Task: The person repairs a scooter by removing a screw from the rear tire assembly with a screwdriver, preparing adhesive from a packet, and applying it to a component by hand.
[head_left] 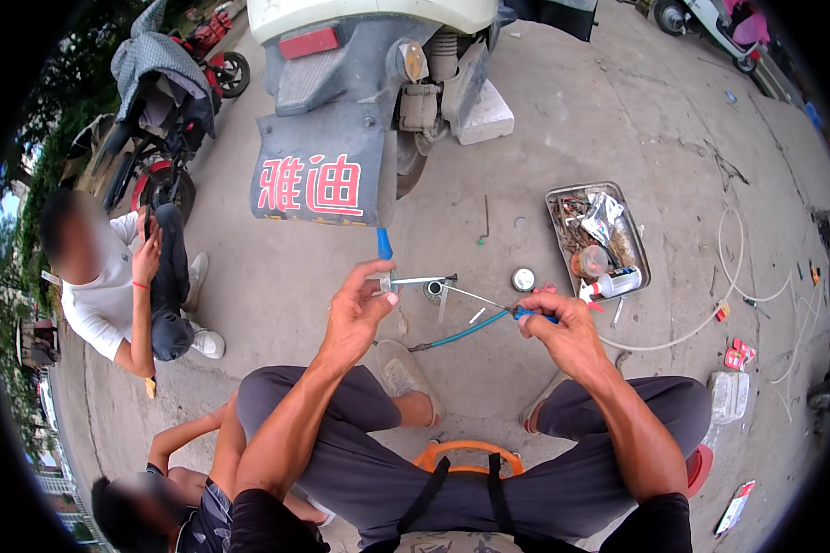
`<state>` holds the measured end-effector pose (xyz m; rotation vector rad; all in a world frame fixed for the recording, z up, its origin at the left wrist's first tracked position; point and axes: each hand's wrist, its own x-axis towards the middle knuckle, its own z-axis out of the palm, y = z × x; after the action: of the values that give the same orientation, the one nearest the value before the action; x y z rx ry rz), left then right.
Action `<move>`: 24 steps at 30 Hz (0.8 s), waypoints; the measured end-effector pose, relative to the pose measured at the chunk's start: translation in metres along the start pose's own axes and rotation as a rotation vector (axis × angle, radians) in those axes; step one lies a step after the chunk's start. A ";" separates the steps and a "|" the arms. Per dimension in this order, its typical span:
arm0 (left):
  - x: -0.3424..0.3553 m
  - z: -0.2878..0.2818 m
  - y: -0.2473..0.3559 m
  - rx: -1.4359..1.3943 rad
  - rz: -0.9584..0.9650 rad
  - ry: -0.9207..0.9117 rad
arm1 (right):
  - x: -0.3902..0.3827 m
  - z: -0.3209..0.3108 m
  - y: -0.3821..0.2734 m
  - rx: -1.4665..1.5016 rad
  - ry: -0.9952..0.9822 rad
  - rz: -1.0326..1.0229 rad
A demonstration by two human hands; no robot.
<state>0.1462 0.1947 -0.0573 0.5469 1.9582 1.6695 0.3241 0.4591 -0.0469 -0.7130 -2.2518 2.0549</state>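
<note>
My left hand [358, 309], in front of the scooter's mudflap, pinches a tool with a blue handle end [385, 244]. From that grip a straight metal shaft [422, 279] points right to a dark tip. My right hand [563, 330] is closed around a blue-handled tool [537, 317]. Its thin metal rod [480, 298] slants up and left, its end close to the other tool's tip; I cannot tell whether they touch. Below the tips, on the ground, stands a small open jar [433, 291]. A round lid [523, 279] lies to its right.
Ahead stands a scooter with a dark mudflap [318, 138]. A metal tray [638, 286] of small parts and bottles lies right of centre. A teal hose [466, 334] joins a pale hose [678, 344]. Two people [111, 286] crouch at my left. An orange stool [470, 450] is under me.
</note>
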 end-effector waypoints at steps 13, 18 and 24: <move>-0.004 0.002 0.008 -0.120 0.076 -0.015 | 0.001 -0.008 -0.012 0.289 0.002 0.128; -0.003 0.000 0.004 -0.105 0.059 -0.028 | 0.001 -0.010 -0.016 0.340 0.007 0.184; -0.003 0.000 0.002 -0.072 -0.016 -0.001 | 0.001 -0.013 -0.017 0.387 0.004 0.202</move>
<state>0.1482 0.1932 -0.0550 0.5037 1.8886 1.7230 0.3222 0.4710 -0.0295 -0.9349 -1.7554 2.4710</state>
